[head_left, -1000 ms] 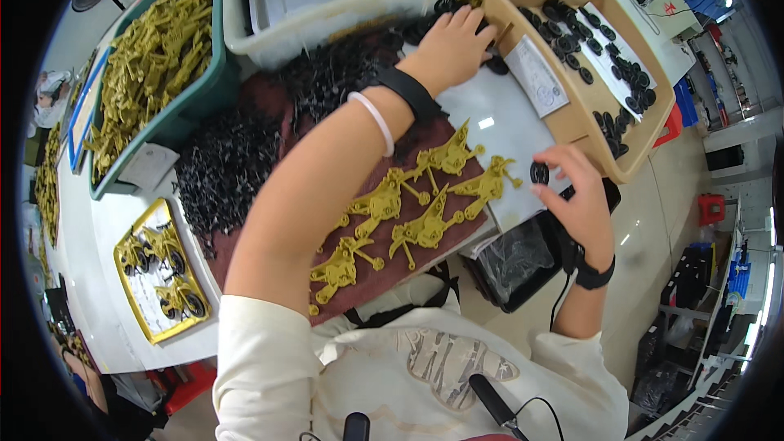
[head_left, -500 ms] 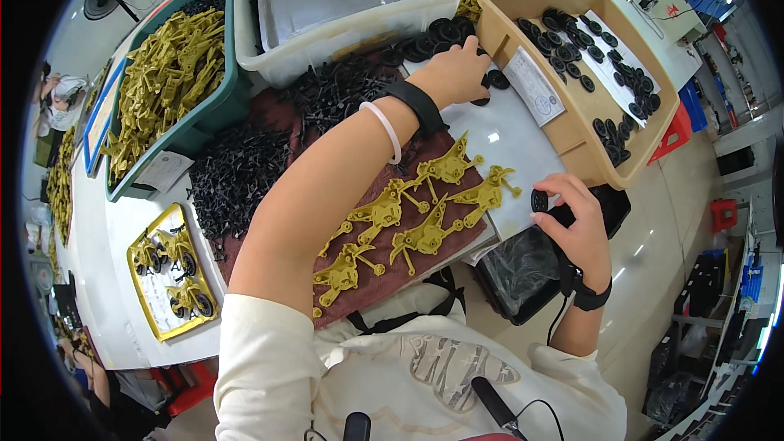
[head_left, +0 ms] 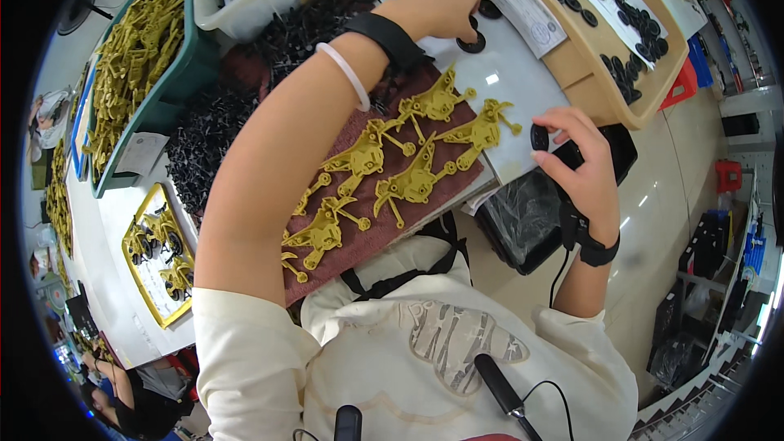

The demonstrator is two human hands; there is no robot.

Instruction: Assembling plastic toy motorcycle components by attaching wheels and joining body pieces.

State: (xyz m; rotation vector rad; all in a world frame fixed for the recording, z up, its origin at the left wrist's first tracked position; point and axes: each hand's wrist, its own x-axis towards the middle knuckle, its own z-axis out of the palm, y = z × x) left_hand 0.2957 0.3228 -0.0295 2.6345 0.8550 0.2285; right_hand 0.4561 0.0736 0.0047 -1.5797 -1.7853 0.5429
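My left hand (head_left: 437, 10) reaches far across the table with its fingers curled down at a small black wheel (head_left: 471, 43), which shows below the fingertips. Another black wheel (head_left: 489, 9) lies beside these fingers. A black wheel (head_left: 540, 137) is pinched upright between thumb and fingers of my right hand (head_left: 586, 165), held above the table's right edge. Between my arms, several yellow plastic toy-bike frames (head_left: 416, 175) lie spread on a dark red cloth (head_left: 359, 265). My left forearm covers part of the cloth and its frames.
A tan bin (head_left: 572, 90) of black wheels stands at far right, and a green bin (head_left: 196, 57) of yellow frames at far left. Heaps of small black parts (head_left: 208, 135) lie near a white tub (head_left: 261, 16). A yellow-rimmed tray (head_left: 155, 310) holds assembled bikes. A black case (head_left: 523, 220) sits below the right edge.
The view has tilted, so the table sits higher in the picture. My left hand has drawn slightly nearer, at a wheel apart from the pile. The right hand still pinches its wheel.
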